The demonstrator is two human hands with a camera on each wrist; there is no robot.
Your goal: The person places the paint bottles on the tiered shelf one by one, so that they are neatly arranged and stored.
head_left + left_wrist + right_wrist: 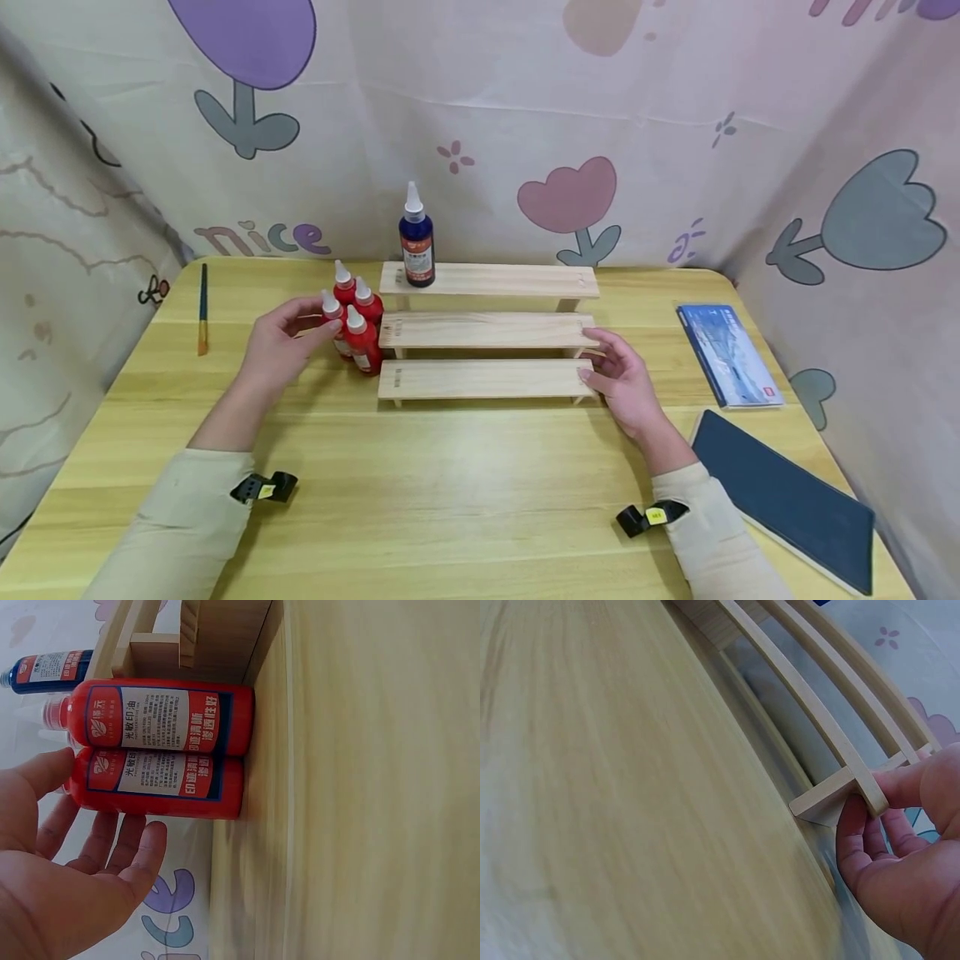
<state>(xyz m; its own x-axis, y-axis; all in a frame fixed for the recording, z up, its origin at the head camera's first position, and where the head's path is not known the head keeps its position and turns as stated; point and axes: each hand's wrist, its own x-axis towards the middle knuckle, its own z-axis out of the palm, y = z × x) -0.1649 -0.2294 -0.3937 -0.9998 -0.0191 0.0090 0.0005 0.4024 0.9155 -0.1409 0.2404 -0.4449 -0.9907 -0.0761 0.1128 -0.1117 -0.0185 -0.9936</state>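
Nearest the left wrist camera, the left hand, fingers parted, stands at four red bottles, upright, nozzles up, just left of the wooden rack. The right hand pinches the rack's right end; its steps run left-right. Only the left wrist view renders labels legible: "光敏印油", "印迹清晰".

Hand at right edge, thumb above, fingers below, pinching the near end of the front slat of a wooden rack. Two more slats behind it. Leg under the slat, beside the fingers. Wood-grain tabletop fills the left. Pale cloth behind, small flower print upper right.
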